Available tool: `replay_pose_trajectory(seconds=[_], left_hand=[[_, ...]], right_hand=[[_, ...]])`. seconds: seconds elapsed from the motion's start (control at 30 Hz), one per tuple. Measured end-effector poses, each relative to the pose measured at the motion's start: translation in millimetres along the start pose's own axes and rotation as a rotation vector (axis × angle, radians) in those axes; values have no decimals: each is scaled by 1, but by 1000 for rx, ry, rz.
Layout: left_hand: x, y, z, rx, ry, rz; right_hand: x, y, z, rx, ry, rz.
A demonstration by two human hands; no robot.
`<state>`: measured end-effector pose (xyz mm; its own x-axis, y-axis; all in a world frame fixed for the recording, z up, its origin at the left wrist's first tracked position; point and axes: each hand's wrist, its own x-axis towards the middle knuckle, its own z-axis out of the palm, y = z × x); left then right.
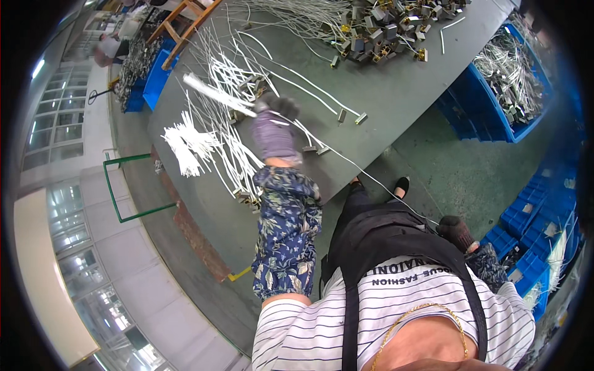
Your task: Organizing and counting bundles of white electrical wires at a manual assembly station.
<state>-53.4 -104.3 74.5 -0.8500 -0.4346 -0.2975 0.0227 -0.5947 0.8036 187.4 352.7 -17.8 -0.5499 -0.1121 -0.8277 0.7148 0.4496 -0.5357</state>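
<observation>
My left hand [275, 117], in a purple and dark grey glove, is closed over the table at the near end of a thick bundle of white wires [216, 94]. The bundle is a little blurred. Under and around it lie loose white wires with small metal blocks [245, 199] at their ends. One long white wire [362, 170] runs from beside my left hand across the table edge to my right hand [456, 232]. That hand, in a dark glove, is closed low by my right side, seemingly on the wire's end; its fingertips are partly hidden.
A large heap of metal blocks [377, 31] with wires covers the table's far side. White wire ends [189, 143] are piled at the left. A blue crate [489, 111] full of wired parts stands right of the table; small blue bins [526, 210] are nearer. A green metal frame [114, 191] stands left.
</observation>
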Motion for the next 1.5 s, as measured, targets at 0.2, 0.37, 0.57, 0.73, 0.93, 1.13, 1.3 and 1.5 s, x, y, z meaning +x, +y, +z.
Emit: replay_pose_trajectory(seconds=[0.2,0.37,0.57,0.73,0.93,1.13,1.3,1.5], left_hand=[[-71,-64,-6,1101,-266,67],[-49,-19,4,117,-33,-192],[-67,-44,14,1405,-141,23],[-9,-24,-57,893,71,-203],[-9,1,-50,494,39,-53],[9,-25,-76,-50,-389,-271],[-28,-61,23,132,-213,-158],[-35,-108,36,-133,-235,-603]], right_hand=[[19,-31,6,-88,38,-81],[55,-21,-1,-326,49,-416],[81,-229,72,81,-61,-457],[76,-322,103,-337,-146,-694],[215,-410,98,-713,520,-799],[190,-410,101,-726,343,-659],[84,-333,77,-412,91,-660],[35,-155,40,-40,-116,-269]])
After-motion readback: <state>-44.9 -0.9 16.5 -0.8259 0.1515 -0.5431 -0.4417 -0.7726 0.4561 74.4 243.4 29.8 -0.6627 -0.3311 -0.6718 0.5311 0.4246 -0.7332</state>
